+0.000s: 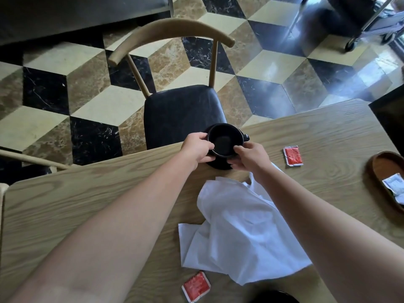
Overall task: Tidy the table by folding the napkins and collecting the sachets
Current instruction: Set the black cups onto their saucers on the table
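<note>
A black cup stands on a black saucer at the far edge of the wooden table. My left hand grips the saucer's left rim, and my right hand grips its right rim. Crumpled white napkins lie unfolded in the middle of the table, partly under my right forearm. One red sachet lies to the right of the saucer. Another red sachet lies near the front edge. A white sachet sits in a dark wooden tray at the right edge.
A chair with a black seat stands just beyond the table, under the saucer's far side. Part of another chair shows at the left. A dark round object peeks in at the bottom edge. A wheeled cart stands on the patterned floor.
</note>
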Motion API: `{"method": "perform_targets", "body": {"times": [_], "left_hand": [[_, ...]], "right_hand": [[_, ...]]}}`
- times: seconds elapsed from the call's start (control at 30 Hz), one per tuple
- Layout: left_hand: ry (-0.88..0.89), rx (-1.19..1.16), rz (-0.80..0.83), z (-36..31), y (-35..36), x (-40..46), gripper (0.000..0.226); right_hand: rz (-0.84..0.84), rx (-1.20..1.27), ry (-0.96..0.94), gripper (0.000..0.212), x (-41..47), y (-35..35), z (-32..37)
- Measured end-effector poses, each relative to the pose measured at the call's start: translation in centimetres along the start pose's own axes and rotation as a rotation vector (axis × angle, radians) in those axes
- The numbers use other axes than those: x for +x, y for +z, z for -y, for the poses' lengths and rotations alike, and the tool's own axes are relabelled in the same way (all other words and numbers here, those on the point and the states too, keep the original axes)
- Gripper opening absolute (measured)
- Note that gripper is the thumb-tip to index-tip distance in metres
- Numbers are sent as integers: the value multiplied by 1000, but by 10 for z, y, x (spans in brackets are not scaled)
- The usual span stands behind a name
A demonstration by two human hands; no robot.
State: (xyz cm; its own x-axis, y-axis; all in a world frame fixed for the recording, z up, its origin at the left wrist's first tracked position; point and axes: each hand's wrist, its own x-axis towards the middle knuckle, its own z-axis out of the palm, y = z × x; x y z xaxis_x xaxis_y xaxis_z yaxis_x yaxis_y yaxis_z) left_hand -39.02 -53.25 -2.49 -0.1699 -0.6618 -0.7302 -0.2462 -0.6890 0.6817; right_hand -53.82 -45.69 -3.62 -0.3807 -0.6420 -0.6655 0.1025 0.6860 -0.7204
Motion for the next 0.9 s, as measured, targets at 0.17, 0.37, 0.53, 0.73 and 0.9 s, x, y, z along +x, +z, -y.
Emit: {"method": "perform_targets", "body": {"times": [0.17,0.37,0.53,0.73,0.9], "left_hand": [[7,-28,7,2,-2,2,40],[81,207,-177,-4,-7,-17,30],[861,858,-88,19,16,-72,21],[765,1389,379,55,60,-87,33],[807,1385,270,72,74,-96,15]], "right_hand": [[1,14,-20,18,4,0,-2],[22,2,39,41,-4,-5,1],[-244,-385,-342,29,-68,-45,-21],[-261,-696,-325,19,-142,-93,-96],[-294,-812,-316,9,-147,-112,-118]]}}
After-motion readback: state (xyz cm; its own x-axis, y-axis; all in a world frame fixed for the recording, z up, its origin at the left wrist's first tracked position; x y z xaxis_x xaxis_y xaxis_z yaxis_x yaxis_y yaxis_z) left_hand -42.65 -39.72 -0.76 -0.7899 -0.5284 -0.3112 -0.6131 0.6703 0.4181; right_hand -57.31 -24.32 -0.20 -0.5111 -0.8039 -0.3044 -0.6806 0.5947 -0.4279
